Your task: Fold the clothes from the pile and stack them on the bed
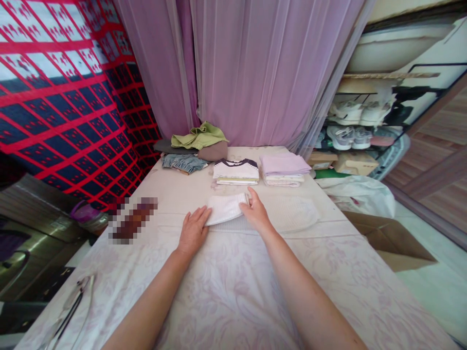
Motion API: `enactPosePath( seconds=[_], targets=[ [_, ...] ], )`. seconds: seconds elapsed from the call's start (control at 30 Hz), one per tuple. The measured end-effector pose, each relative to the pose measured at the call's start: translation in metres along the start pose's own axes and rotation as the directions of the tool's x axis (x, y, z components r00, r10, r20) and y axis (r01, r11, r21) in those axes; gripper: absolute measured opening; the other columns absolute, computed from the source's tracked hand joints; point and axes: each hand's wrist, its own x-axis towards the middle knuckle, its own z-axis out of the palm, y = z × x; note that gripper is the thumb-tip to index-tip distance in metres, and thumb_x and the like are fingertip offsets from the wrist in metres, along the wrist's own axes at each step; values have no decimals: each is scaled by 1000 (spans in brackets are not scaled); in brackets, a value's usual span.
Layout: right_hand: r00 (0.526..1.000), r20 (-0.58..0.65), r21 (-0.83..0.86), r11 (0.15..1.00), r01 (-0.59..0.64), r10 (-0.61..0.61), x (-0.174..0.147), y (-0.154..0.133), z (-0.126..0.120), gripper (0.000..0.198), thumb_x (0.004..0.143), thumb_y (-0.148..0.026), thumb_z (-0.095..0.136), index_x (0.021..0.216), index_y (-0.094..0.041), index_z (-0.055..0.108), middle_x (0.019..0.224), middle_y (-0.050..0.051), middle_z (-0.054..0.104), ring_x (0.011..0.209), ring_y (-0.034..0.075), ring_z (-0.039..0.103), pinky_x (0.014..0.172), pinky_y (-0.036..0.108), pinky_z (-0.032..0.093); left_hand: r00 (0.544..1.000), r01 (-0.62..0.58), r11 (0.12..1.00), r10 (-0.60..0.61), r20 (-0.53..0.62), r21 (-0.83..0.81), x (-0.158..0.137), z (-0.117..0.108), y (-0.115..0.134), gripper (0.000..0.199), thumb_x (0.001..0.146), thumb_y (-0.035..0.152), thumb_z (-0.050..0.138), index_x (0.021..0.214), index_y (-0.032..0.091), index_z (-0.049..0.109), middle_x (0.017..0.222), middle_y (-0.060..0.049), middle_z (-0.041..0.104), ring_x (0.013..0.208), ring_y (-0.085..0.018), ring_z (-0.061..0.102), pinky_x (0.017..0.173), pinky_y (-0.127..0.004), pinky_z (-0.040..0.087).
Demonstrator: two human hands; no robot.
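Note:
A white ribbed garment (297, 213) lies stretched out sideways on the bed cover, thin and partly see-through. Its left portion is doubled over into a folded layer (225, 208). My left hand (195, 231) rests flat against the left end of that layer, fingers stretched out. At the layer's right edge, my right hand (255, 210) pinches the cloth between thumb and fingers. Just beyond my hands sits a stack of folded white tops (236, 171), the uppermost with a dark neckline. To its right is a pile of folded cloths (284, 167), lilac on top.
Folded denim (184, 163) and a green garment (200, 136) lie at the back left before a purple curtain (241, 73). Eyeglasses (75, 301) are near the left edge. A cardboard box (390, 238) and a shoe rack (359, 121) stand on the right.

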Motion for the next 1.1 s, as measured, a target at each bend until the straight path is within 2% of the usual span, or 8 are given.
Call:
enactPosePath(
  seconds=[0.1, 0.17, 0.33, 0.47, 0.57, 0.67, 0.87, 1.1],
  targets=[
    [998, -45, -279, 959, -49, 38, -3, 20, -7, 70, 77, -23, 50, 145, -23, 32, 95, 4, 69, 74, 17, 62, 71, 28, 48, 999, -17, 1000, 17, 36, 7, 1, -2, -1, 58, 81, 12, 46, 135, 31, 50, 147, -3, 42, 136, -25, 37, 113, -50, 23],
    [997, -32, -358, 931, -73, 66, -7, 27, -8, 70, 78, -23, 49, 146, -21, 31, 99, 5, 69, 76, 19, 64, 73, 28, 47, 999, -15, 1000, 15, 52, 16, 2, -3, 0, 55, 81, 14, 48, 133, 30, 53, 148, -3, 41, 137, -27, 36, 113, -51, 22],
    [997, -16, -389, 919, -70, 69, -13, 27, -5, 70, 78, -23, 48, 146, -21, 31, 112, 7, 67, 88, 21, 66, 79, 29, 48, 995, -14, 998, 8, 97, 65, 0, -11, 1, 51, 84, 21, 48, 134, 24, 52, 150, -5, 36, 139, -28, 30, 114, -52, 19],
    [998, -11, -427, 902, -62, 63, -15, 25, -4, 69, 78, -22, 49, 145, -23, 34, 114, 8, 67, 99, 23, 64, 86, 31, 47, 989, -30, 1000, 31, 147, -8, 7, -22, -6, 43, 88, 40, 47, 127, 25, 58, 148, -4, 41, 138, -28, 34, 113, -53, 21],
    [999, -2, -429, 902, -44, 48, -18, 28, -4, 68, 78, -22, 48, 145, -22, 35, 115, 7, 67, 102, 24, 64, 89, 32, 47, 994, -3, 998, 9, 110, -59, 32, -30, -14, 42, 93, 42, 37, 121, 24, 62, 140, -4, 51, 130, -23, 45, 111, -44, 30],
    [1000, -1, -409, 912, 13, -15, -21, 33, -3, 67, 79, -21, 47, 145, -21, 35, 123, 8, 63, 107, 23, 62, 92, 33, 47, 988, -51, 998, 48, 148, 22, 69, -37, -17, 43, 92, 31, 36, 130, 22, 56, 135, -4, 56, 126, -18, 49, 108, -32, 33],
    [984, -45, -345, 927, 147, -173, -25, 49, 1, 60, 79, -23, 46, 139, -17, 44, 126, 8, 61, 108, 22, 61, 95, 34, 47, 898, -225, 970, 170, 405, 93, 124, -46, -6, 39, 82, 33, 53, 120, 28, 63, 123, 1, 65, 115, -20, 57, 98, -27, 39],
    [961, -101, -282, 934, 219, -256, -24, 62, 5, 58, 78, -25, 47, 135, -18, 48, 128, 9, 61, 111, 22, 60, 96, 36, 47, 804, -297, 942, 159, 572, 155, 145, -49, -3, 36, 79, 50, 55, 104, 28, 68, 110, -3, 70, 106, -25, 59, 94, -38, 36]
  ],
)
